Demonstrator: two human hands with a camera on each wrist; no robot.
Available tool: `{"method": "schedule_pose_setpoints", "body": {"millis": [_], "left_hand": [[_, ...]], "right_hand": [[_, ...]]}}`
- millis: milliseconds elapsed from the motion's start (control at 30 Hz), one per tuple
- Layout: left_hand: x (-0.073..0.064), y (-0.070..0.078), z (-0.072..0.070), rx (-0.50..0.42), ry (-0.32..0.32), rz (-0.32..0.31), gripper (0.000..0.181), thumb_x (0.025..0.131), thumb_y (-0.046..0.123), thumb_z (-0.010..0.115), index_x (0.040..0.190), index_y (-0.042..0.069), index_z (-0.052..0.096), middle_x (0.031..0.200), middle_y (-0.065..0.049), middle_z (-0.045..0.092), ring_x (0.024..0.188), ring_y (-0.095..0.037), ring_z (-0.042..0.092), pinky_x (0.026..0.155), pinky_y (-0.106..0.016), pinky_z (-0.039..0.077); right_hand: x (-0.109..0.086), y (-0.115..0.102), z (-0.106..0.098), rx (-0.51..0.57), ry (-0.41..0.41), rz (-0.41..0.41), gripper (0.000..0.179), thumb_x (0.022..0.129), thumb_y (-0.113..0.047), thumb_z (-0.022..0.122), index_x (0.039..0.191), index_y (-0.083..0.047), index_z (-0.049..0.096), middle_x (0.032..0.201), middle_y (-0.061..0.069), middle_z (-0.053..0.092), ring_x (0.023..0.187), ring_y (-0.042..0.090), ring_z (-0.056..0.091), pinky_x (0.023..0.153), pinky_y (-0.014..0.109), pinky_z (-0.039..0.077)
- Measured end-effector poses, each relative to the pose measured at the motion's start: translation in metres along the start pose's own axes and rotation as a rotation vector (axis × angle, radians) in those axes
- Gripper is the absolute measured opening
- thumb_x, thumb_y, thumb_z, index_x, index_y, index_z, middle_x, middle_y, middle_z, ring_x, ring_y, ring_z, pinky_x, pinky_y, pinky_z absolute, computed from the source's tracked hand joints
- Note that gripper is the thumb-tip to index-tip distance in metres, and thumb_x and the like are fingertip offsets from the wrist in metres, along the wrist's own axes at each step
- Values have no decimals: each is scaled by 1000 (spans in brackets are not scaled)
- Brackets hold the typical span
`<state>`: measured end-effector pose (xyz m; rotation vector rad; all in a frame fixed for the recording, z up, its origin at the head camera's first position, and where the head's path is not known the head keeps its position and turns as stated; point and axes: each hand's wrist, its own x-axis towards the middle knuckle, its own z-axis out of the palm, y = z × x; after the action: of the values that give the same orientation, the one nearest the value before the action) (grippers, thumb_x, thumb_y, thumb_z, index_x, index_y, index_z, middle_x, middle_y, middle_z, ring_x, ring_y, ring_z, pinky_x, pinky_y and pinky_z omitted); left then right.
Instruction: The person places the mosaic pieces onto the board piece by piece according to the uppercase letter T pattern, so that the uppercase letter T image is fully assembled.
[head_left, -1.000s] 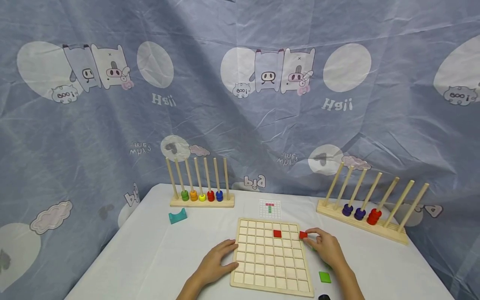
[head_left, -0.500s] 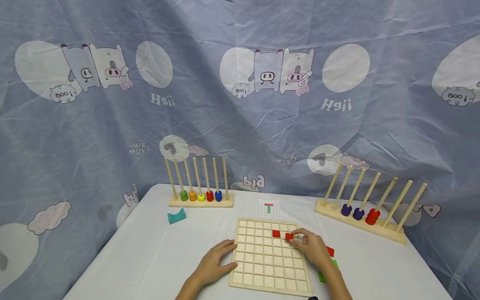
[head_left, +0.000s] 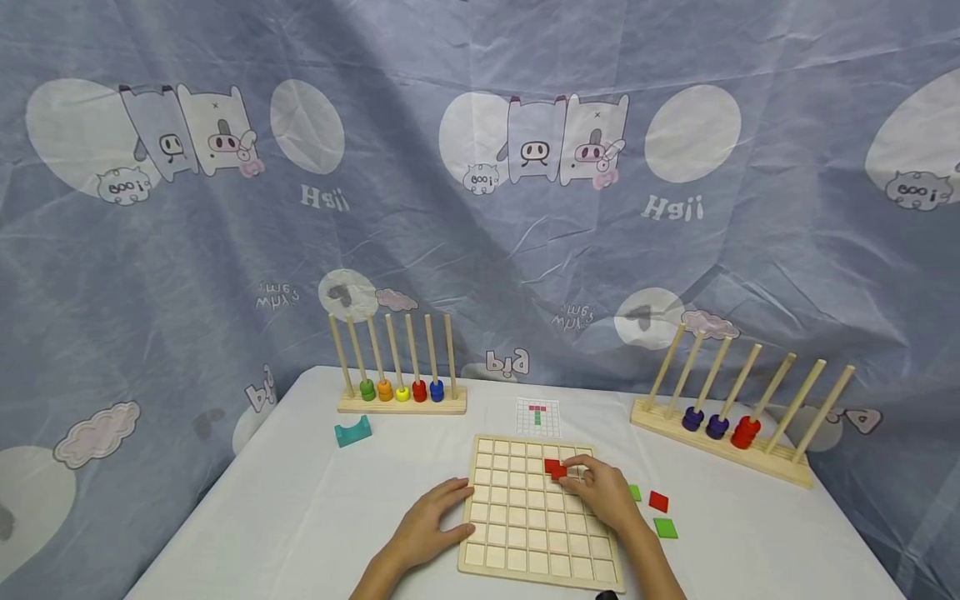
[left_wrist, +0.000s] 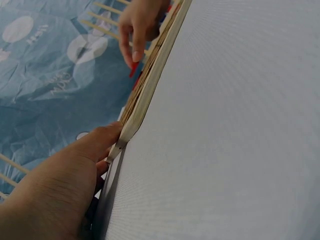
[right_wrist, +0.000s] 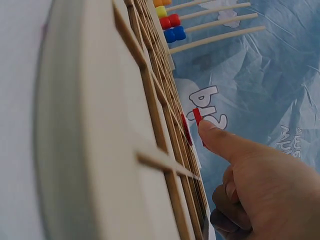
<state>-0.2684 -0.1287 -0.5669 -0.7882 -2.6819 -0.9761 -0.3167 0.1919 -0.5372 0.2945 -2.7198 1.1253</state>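
A wooden grid board [head_left: 517, 517] lies on the white-covered table. My right hand [head_left: 606, 493] pinches a red square tile [head_left: 558, 472] between thumb and fingers, over the board's upper part. Just beside and partly behind it, another red tile [head_left: 551, 464] sits in the grid. In the right wrist view the pinched tile [right_wrist: 196, 115] stands tilted, a little off the board's surface. At the board's left side my left hand [head_left: 427, 525] rests with its fingers extended; the left wrist view shows the thumb [left_wrist: 102, 137] touching the board's edge.
Right of the board lie a loose red tile [head_left: 658, 502] and two green tiles [head_left: 665, 528]. A printed pattern card [head_left: 537, 417] lies behind it. Peg racks with coloured beads stand at back left [head_left: 402, 405] and right [head_left: 720, 442]. A teal curved block [head_left: 353, 431] lies left.
My right hand has carried the red tile leftward, from the board's right edge to beside the placed red tile. Loose tiles on the right have come into view. My left hand stays put.
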Motion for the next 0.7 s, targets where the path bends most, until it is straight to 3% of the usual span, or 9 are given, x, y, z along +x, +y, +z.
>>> {"method": "schedule_pose_setpoints", "body": {"millis": [700], "left_hand": [[0, 4, -3, -3, -6, -6, 58, 86, 50, 58, 130, 13, 54, 137, -3, 46, 127, -26, 40, 100, -49, 34]], "right_hand": [[12, -19, 25, 16, 66, -78, 29, 78, -30, 74, 103, -17, 68, 49, -7, 34, 43, 5, 24, 40, 21, 23]]}}
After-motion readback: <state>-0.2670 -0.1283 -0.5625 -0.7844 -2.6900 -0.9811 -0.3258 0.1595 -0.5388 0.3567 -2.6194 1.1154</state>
